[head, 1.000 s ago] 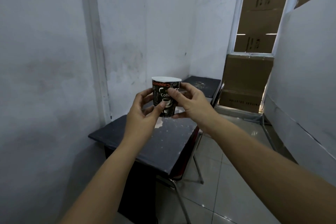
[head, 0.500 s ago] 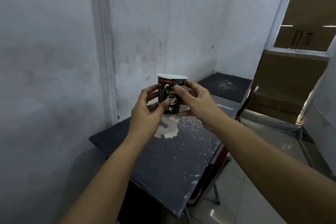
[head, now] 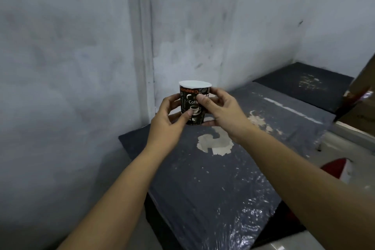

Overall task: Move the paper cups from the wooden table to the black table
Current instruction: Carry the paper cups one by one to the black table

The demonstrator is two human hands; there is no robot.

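Hands meet around a black printed paper cup with a white rim (head: pixel 194 103), the left hand (head: pixel 169 121) wrapping its near-left side and the right hand (head: pixel 220 110) pinching it from the right with the thumb across the print. The cup is upright, its long axis vertical, held in the air above the far end of the scuffed black worktop (head: pixel 213 178) near the wall. Both hands are equally close, so I'd judge the next move is straight down onto the surface below.

Both forearms bare; no sleeves, hands ungloved.
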